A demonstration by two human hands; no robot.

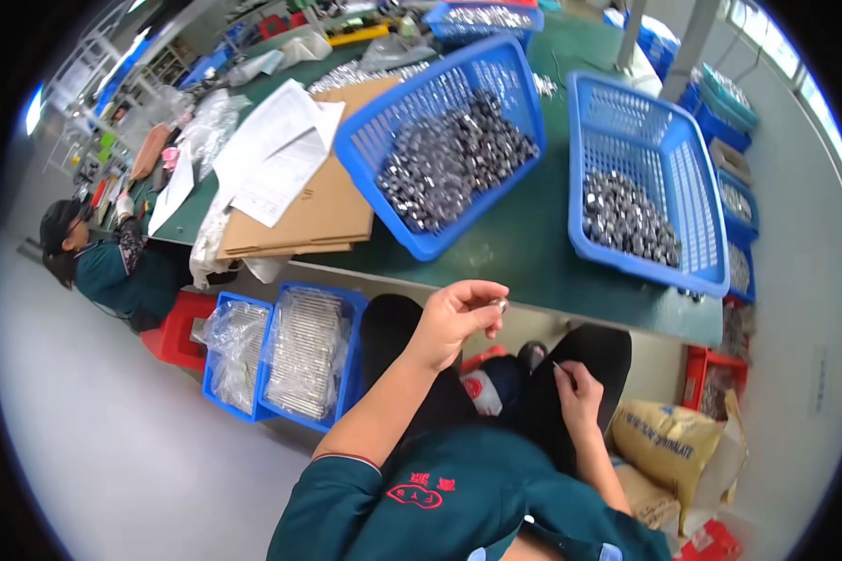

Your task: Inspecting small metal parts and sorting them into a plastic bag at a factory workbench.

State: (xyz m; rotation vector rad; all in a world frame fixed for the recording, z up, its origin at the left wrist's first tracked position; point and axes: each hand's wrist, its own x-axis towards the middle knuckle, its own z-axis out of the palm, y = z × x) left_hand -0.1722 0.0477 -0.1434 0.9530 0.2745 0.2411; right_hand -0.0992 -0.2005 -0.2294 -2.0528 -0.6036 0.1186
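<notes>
My left hand [451, 325] is raised at the table's near edge, with thumb and fingers pinching a small shiny metal piece [502, 305]. Lower down, over my right thigh, my right hand [580, 396] is closed. A thin, pale tip shows at its fingertips, too small to name. In front of me a blue plastic basket [370, 140] sits tilted on the table, holding a heap of small shiny metal parts [440, 168]. To its right, a second blue basket [697, 178] holds a smaller heap of similar parts [631, 220].
The green table [533, 276] carries flat cardboard [346, 210] and paper sheets [285, 154] on the left. Blue trays of wrapped metal rods [304, 351] stand beside my left leg. A co-worker [126, 266] sits at far left. Yellow sacks [669, 444] lie at my right.
</notes>
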